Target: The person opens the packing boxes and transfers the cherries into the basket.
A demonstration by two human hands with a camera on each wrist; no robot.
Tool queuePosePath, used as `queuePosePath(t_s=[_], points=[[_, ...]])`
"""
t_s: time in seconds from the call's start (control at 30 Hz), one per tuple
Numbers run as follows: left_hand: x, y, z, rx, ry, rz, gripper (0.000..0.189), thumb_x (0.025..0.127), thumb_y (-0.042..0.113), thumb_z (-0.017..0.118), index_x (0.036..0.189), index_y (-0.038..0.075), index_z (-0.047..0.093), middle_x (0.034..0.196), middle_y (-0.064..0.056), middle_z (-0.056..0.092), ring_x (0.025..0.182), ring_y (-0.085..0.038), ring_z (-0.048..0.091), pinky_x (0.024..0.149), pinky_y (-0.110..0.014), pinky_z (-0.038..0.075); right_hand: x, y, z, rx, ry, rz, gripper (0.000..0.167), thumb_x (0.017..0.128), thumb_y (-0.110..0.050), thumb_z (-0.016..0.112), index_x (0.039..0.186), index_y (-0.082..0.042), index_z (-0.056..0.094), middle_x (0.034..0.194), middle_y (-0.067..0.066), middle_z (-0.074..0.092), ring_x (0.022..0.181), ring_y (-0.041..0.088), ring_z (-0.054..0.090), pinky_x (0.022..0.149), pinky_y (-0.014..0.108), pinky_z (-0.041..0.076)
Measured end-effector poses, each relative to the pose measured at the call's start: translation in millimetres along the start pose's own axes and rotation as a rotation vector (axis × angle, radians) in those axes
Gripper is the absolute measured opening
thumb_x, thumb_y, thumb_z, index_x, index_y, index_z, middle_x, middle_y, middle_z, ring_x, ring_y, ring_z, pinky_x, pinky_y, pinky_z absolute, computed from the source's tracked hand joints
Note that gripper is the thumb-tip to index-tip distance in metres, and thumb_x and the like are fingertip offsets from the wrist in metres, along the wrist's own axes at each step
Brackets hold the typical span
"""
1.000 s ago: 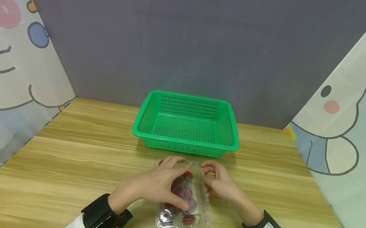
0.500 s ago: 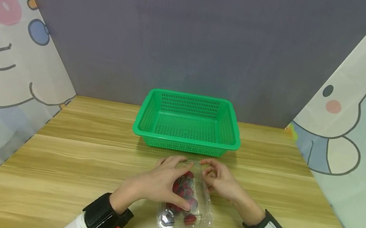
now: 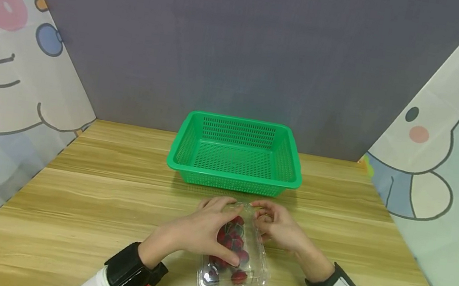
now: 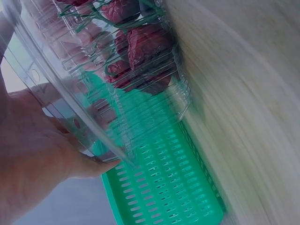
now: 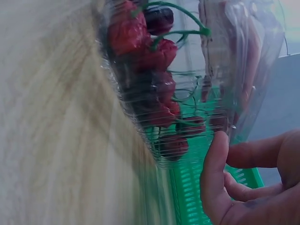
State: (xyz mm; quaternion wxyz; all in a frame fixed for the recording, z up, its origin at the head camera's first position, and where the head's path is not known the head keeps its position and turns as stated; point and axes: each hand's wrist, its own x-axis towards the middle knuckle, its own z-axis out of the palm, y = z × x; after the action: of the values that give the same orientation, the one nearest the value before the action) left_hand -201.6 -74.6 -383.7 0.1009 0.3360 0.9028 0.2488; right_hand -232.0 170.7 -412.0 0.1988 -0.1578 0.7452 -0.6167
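Note:
A clear plastic clamshell box point(image 3: 258, 261) lies on the table with its lid down over several dark red cherries point(image 3: 238, 277) on green stems. My left hand point(image 3: 200, 230) rests across the lid from the left, thumb and fingers spread over it. At the far right corner of the box, my right hand point(image 3: 277, 226) pinches the rim between thumb and bent index finger. The right wrist view shows that thumb point(image 5: 215, 164) right at the lid's edge, the other fingers curled behind. Part of the cherries is hidden under my left hand.
Just beyond the box stands a green plastic basket point(image 3: 233, 177) with slotted walls and nothing in it. The wooden table point(image 3: 113, 205) meets a grey panel point(image 3: 242, 56) at the back, with cartoon-printed sheets point(image 3: 33, 84) on both sides.
My right index finger has shifted slightly left toward the box's far corner. The left hand stays in place on the lid.

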Motion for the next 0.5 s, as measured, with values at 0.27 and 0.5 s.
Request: queuePosePath(t_s=[0.27,0.5], points=[[-0.7,2.6,0.0,0.003,-0.020,0.004,0.112,0.078,0.063,0.082,0.163,0.011,0.031,0.164,-0.010,0.025,0.151,-0.031,0.020,0.119,-0.061,0.017,-1.2,-2.2,-3.4,0.000,-0.038,0.003,0.046,0.096,0.008,0.056,0.138,0.014,0.041,0.103,0.016,0.053,0.079,0.018,0.054,0.062,0.027,0.054],[-0.8,4.0,0.4,0.008,-0.025,0.015,0.111,0.078,0.064,0.082,0.162,0.012,0.032,0.164,-0.009,0.026,0.151,-0.030,0.020,0.119,-0.060,0.018,-2.1,-2.8,-4.7,-0.032,-0.053,0.011,0.043,0.095,0.009,0.054,0.136,0.010,0.042,0.100,0.015,0.051,0.080,0.020,0.053,0.064,0.030,0.054]])
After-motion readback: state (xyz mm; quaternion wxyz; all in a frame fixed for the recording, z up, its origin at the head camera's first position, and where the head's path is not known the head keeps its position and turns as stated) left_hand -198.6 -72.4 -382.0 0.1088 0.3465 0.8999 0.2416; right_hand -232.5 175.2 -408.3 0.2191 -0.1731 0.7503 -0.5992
